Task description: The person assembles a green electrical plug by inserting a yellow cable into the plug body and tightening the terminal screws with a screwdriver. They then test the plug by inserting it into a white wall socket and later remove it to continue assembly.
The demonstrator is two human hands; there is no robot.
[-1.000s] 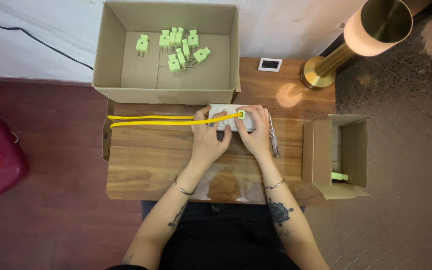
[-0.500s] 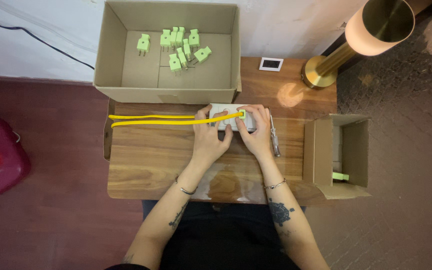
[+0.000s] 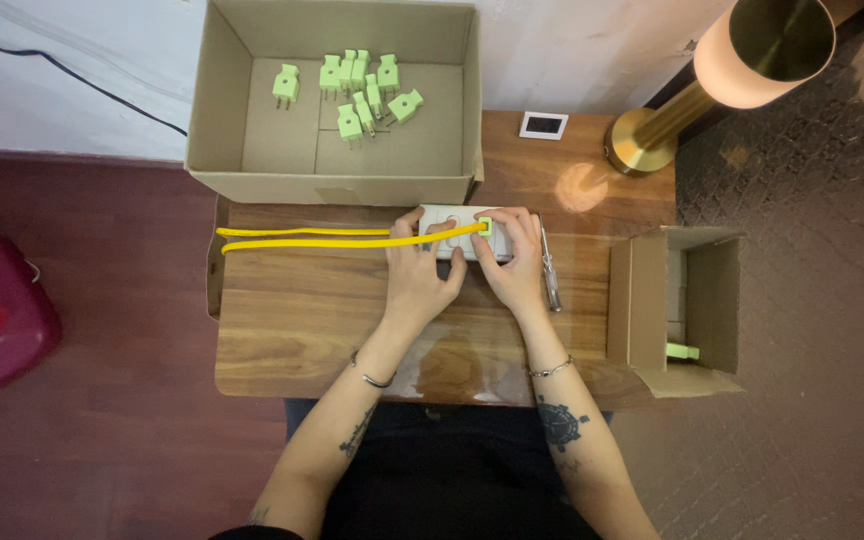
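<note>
So both hands are parked on a white power strip [image 3: 457, 232] sitting near the middle of the wooden desk [image 3: 302, 320], just below the big cardboard box [image 3: 337, 185] at the top of the frame. One light green plug [image 3: 485, 226] is seated in the strip, with a doubled yellow cable [image 3: 302, 238] running off it toward the left edge of the desk. Progress-wise I'd call it somewhere in the middle: a bunch of loose green plugs [image 3: 357, 92] lie in the big box, and only one green piece [image 3: 682, 351] shows in the smaller box [image 3: 677, 310] at the right, so most of the pile looks unhandled. The left hand [image 3: 422, 275] lies flat-ish with fingers spread, pressing down on the left part of the strip and over the cable, not wrapped around anything. The right hand [image 3: 514, 262] has fingers curled on the strip's right end with fingertips right by the plug; can't tell if it's pinching the plug or just bracing the strip. A thin screwdriver [image 3: 549, 275] lies just right of that hand, untouched. Brass lamp [image 3: 712, 90] in the upper right corner.
</note>
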